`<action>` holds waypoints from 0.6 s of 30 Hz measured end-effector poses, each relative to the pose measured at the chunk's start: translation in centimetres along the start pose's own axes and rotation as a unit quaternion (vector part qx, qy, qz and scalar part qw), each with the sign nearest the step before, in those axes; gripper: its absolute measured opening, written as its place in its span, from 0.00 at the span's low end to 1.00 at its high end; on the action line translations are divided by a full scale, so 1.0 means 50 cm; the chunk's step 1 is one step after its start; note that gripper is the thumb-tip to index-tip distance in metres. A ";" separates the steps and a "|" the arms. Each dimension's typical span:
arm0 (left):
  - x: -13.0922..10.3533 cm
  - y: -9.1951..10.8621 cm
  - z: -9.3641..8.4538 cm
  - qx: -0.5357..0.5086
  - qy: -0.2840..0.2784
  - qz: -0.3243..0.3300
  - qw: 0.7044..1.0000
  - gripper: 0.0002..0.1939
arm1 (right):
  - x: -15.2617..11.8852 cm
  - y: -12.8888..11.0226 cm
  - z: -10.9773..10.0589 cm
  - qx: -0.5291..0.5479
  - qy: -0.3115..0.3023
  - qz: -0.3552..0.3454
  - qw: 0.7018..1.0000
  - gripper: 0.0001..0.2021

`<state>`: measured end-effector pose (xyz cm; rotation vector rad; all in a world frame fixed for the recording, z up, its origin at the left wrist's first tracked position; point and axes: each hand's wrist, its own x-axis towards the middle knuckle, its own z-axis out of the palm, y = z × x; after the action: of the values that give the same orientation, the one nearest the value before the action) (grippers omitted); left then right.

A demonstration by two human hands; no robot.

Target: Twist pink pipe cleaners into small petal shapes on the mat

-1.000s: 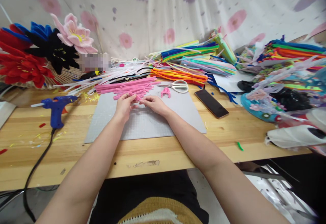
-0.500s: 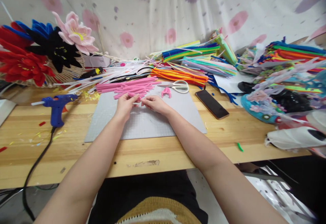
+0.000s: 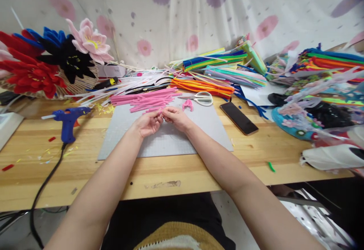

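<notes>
My left hand (image 3: 149,124) and my right hand (image 3: 174,117) meet over the grey cutting mat (image 3: 167,140), fingertips touching. Both have curled, pinching fingers around something too small to make out, perhaps a bit of pink stem. Just behind them lies a loose pile of pink pipe cleaners (image 3: 145,99). A small bent pink piece (image 3: 187,105) rests on the mat to the right of my right hand. Scissors with white handles (image 3: 203,98) lie behind that piece, blades pointing left.
A blue glue gun (image 3: 68,123) with a black cord stands at the left, below fuzzy flowers (image 3: 32,74). A phone (image 3: 239,118) lies right of the mat. Orange pipe cleaners (image 3: 203,87) and other bundles line the back. A white roll (image 3: 332,156) is at far right.
My left hand has turned so its palm and curled fingers show more, and both hands are closer together. The whole view has shifted slightly.
</notes>
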<state>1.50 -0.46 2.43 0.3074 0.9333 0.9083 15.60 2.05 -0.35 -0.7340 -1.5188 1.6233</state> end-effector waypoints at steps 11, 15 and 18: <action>0.010 -0.015 -0.003 0.112 0.064 0.200 0.971 0.08 | -0.004 -0.007 -0.024 -0.101 -0.042 0.028 0.994 0.19; 0.018 -0.018 -0.011 0.242 0.095 0.322 0.910 0.14 | 0.000 0.001 -0.022 -0.106 -0.043 0.021 0.993 0.15; 0.026 -0.019 -0.017 0.315 0.106 0.355 0.874 0.13 | 0.005 0.011 -0.016 -0.122 -0.005 0.010 0.992 0.11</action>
<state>1.68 -0.12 0.67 1.1918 1.3457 1.3015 16.05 2.72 -0.96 -0.8751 -1.7436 1.4716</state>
